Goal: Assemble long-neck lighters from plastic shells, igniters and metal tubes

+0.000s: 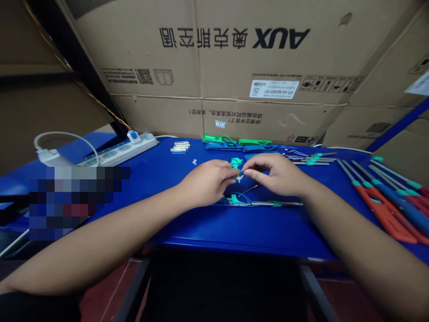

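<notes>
Over the middle of the blue table my left hand (212, 181) is closed in a pinch on a small whitish part (239, 178). Thumb and forefinger of my right hand (276, 172) come together right beside that part; what they pinch is too small to make out. Just below the hands lies an opened long-neck lighter (268, 203), its metal tube pointing right and a thin wire rising from it. Small teal pieces (236, 161) are heaped right behind my fingertips.
Green handle shells (219, 139) and blue handle shells (221, 146) line the back by the cardboard (214, 67). Silver cylinders (181, 146) and a power strip (117, 150) are to the left. Metal tubes with teal collars (315, 158) and several long-neck lighters (382, 210) lie right.
</notes>
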`<state>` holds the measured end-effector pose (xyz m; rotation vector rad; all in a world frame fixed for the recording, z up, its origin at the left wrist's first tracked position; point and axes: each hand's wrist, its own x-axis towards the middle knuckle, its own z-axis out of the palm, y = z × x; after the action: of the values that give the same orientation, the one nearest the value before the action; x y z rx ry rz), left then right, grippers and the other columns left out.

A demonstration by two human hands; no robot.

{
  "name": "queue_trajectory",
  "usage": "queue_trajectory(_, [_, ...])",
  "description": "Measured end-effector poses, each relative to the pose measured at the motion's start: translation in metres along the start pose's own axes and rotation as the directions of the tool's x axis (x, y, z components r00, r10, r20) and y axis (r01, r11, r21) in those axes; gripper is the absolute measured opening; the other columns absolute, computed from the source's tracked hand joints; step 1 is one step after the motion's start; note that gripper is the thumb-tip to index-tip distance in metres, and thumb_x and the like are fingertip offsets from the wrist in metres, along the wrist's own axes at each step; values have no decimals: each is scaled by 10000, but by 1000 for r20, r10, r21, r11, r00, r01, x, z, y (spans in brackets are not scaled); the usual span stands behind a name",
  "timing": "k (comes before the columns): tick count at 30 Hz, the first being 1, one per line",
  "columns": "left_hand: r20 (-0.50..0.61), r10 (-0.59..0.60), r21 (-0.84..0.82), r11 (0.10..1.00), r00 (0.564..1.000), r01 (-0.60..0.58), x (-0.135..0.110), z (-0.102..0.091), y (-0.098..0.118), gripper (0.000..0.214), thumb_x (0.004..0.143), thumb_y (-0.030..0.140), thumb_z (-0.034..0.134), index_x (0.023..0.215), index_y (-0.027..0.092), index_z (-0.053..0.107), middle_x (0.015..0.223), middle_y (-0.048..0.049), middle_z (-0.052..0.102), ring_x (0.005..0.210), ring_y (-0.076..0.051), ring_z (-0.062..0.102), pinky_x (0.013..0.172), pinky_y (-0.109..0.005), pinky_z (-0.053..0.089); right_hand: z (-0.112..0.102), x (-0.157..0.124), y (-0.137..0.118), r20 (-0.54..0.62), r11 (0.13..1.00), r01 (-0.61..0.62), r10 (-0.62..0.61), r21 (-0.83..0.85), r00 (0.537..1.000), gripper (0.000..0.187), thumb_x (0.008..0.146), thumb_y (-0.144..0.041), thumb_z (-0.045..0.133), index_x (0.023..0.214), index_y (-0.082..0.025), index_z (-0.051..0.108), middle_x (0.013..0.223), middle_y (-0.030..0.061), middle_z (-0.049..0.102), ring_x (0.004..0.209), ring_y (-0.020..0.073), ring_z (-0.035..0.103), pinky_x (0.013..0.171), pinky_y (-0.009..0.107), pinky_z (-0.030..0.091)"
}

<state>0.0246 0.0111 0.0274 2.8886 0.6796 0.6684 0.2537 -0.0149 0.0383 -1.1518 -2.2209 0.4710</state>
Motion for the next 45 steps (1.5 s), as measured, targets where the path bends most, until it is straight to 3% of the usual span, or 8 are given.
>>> queue_trajectory(3, [110, -37, 22, 999, 993, 34, -6, -13, 1, 243, 919, 170, 560, 1092, 186, 730, 967, -77, 671, 879, -199, 636, 778, -325, 501, -7, -1, 3, -82, 1000, -23, 22, -9, 996, 206, 918, -344, 580, 942, -186, 711, 845, 38, 721, 748, 167, 658, 682, 290, 483])
queue_trajectory(5, [181, -53, 9, 999, 982, 52, -10, -20, 2, 229, 905, 182, 595, 1086, 197, 735, 941, -65, 678, 861, -194, 641, 777, -323, 490, -8, -1, 1, -69, 999, -13, 9, -50, 998, 197, 918, -337, 586, 936, -188, 712, 863, 40, 723, 766, 168, 657, 694, 292, 483])
queue_trajectory(11, [307, -83, -159, 978, 948, 137, -14, -24, -2, 177, 862, 246, 684, 1022, 194, 738, 889, -20, 719, 790, -141, 657, 730, -256, 480, 10, 1, -10, 220, 986, 137, -114, -91, 969, 148, 914, -259, 599, 945, -183, 723, 894, 35, 710, 806, 145, 629, 743, 273, 465])
queue_trajectory(15, [356, -79, -173, 974, 931, 149, -13, -22, -8, 157, 843, 223, 701, 991, 188, 743, 881, -11, 726, 768, -127, 656, 711, -236, 475, 19, 1, -10, 306, 972, 220, -184, -86, 934, 158, 901, -201, 599, 1003, -177, 718, 947, 47, 704, 837, 148, 629, 763, 274, 464])
queue_trajectory(28, [411, -3, -241, 964, 912, 112, -15, -24, -13, 148, 842, 251, 715, 967, 174, 738, 860, -18, 726, 747, -122, 649, 691, -220, 466, 32, 2, -13, 359, 858, 453, -354, -244, 864, 193, 939, -200, 515, 992, -171, 698, 925, 58, 699, 814, 177, 632, 737, 302, 461])
queue_trajectory(32, [418, 28, -265, 960, 908, 92, -13, -28, -23, 167, 891, 315, 671, 977, 189, 739, 856, -19, 731, 767, -126, 652, 719, -228, 459, 35, 3, -14, 375, 842, 467, -355, -271, 857, 197, 938, -203, 500, 966, -170, 693, 900, 48, 686, 797, 176, 617, 718, 301, 452])
queue_trajectory(37, [448, -18, -222, 966, 894, 130, -13, -27, -38, 203, 899, 352, 658, 994, 188, 731, 870, -25, 737, 756, -126, 649, 700, -228, 445, 38, 3, -11, 352, 839, 462, -356, -287, 866, 193, 926, -202, 509, 967, -184, 697, 895, 36, 678, 781, 167, 603, 701, 296, 439])
queue_trajectory(45, [491, -49, -248, 949, 870, 193, -13, -14, -37, 248, 857, 404, 696, 963, 181, 720, 807, -14, 713, 694, -117, 626, 634, -215, 417, 40, 5, -16, 372, 778, 512, -383, -365, 846, 257, 958, -229, 469, 965, -178, 721, 864, 57, 673, 762, 175, 585, 678, 307, 415])
